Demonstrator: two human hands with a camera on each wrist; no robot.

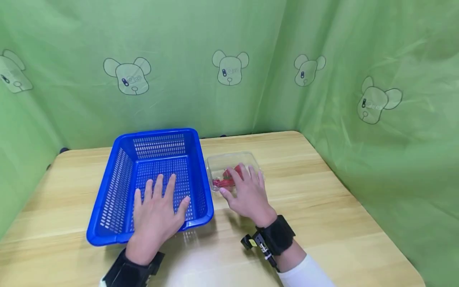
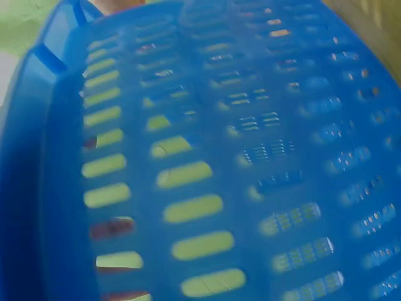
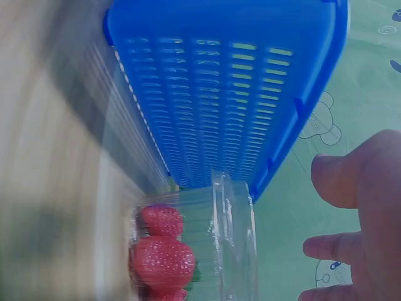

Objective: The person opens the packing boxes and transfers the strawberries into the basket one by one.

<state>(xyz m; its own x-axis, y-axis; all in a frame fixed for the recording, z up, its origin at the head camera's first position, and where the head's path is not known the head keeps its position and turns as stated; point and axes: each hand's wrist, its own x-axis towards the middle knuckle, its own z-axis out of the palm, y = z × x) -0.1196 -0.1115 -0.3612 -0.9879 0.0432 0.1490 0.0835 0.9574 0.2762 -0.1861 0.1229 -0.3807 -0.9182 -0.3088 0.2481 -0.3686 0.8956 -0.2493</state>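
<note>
right hand (image 1: 248, 196) above probable strawberries (image 3: 164, 262)

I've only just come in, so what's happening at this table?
Someone's left hand is spread over the near end of a blue basket on the table; whether it touches the basket is hard to tell. Their right hand hovers, fingers apart, over a clear plastic container just right of the basket, with red strawberries inside. Neither hand grips anything at this moment.

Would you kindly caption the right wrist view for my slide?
Red strawberries in a clear container beside a blue basket, fingers at frame right.
</note>
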